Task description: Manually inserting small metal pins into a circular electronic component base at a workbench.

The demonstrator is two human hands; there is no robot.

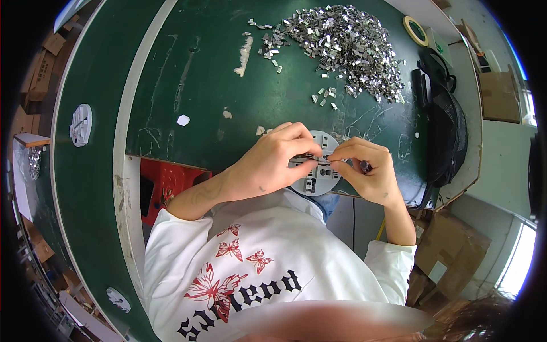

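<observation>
Both hands meet over a round, pale grey fixture (327, 186) with dark slots and small raised blocks, right beneath the grip at the near edge of a green table (199, 102). The left hand (279, 155) comes in from the left, its thumb and fingertips bent down over the fixture; whether they are pressed together on a part cannot be told, as the space between them is too small to read. The right hand (370, 171) reaches in from the other side, thumb and forefinger drawn close to the left fingertips, its curled fingers closed around a dark-ended tool (366, 166) whose end shows in the palm. What lies at the meeting fingertips is too fine to name.

Well beyond the grip, and slightly right, spreads a heap of small silvery metal pieces (345, 48), with a few strays on its near side. Farther right of the heap is a yellow-rimmed roll of tape (422, 40). Right of the grip, well apart, sits a black bag (447, 131). Left of it, beyond the left wrist, lies a small white scrap (183, 120); below that forearm shows a red stool (179, 176)
</observation>
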